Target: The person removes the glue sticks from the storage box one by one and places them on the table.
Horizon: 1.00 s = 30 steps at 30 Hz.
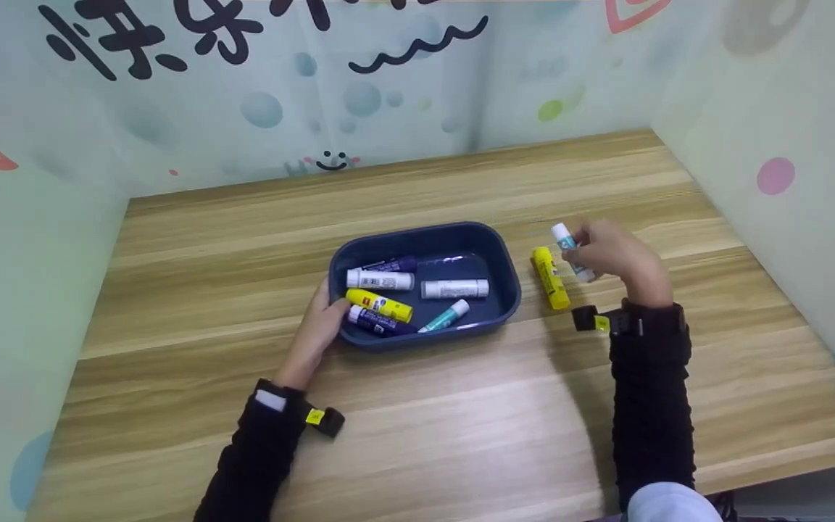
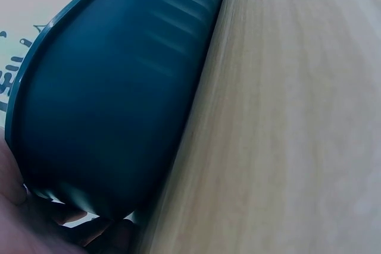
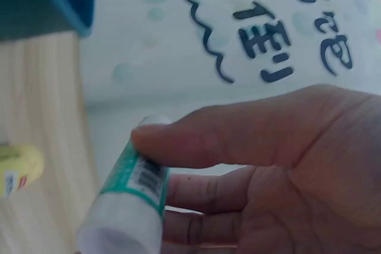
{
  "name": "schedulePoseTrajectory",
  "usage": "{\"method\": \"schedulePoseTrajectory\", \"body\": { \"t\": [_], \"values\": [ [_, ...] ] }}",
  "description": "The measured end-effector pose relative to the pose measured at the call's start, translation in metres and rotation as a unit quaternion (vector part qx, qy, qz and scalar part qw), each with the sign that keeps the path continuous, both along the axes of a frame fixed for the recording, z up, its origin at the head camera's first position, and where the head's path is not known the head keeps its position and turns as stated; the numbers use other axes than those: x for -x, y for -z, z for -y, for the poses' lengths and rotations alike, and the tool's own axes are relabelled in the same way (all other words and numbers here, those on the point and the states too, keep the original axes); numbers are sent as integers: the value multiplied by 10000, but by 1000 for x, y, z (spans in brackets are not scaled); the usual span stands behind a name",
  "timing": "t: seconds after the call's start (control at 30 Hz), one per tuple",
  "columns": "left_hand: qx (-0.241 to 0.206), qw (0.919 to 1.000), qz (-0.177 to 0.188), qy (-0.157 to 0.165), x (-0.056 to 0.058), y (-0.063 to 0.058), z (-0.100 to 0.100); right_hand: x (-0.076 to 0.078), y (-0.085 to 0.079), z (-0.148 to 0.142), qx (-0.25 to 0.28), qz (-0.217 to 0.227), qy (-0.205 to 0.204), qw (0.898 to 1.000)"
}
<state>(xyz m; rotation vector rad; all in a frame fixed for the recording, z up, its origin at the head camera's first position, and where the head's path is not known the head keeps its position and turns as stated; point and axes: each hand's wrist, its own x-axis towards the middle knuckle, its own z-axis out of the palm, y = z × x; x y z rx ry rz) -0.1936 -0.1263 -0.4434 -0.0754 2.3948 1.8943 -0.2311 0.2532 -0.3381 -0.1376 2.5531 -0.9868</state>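
The right hand (image 1: 619, 254) pinches a teal stick (image 1: 569, 245) above the bench (image 1: 446, 413), near a yellow stick (image 1: 551, 278); that grip (all smooth barrel) could slip. The left hand (image 1: 321, 319) holds the bin (image 1: 425, 243); an uneven tug might tip it.

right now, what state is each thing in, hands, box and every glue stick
Dark blue box: upright, open-topped, on the table
Left hand: gripping the box's left end
Right hand: pinching a glue stick
Held teal-and-white glue stick: tilted
Outside yellow glue stick: lying right of the box
Boxed yellow glue stick: lying inside
Two purple glue sticks: inside
Two white glue sticks: lying inside
Boxed teal glue stick: inside
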Motion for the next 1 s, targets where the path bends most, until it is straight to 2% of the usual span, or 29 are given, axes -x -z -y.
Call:
{"method": "schedulePoseTrajectory", "body": {
  "t": [0.13, 0.27, 0.53, 0.7, 1.0],
  "values": [
    [24, 10000, -6, -32, 0, 0, 0, 9, 12, -8, -118, 422, 121, 9990],
    [34, 10000, -43, -38, 1, 2, 0, 16, 22, -13, -228, 665, 211, 9973],
    [99, 9999, 29, -77, 1, 1, 0, 25, 41, -19, -488, 696, 224, 9961],
    [68, 10000, -52, -27, 1, 1, 0, 28, 48, -21, -536, 807, 291, 9949],
    [-18, 9999, -146, -31, 2, 2, -1, 33, 52, -20, -540, 919, 313, 9938]
  ]
}}
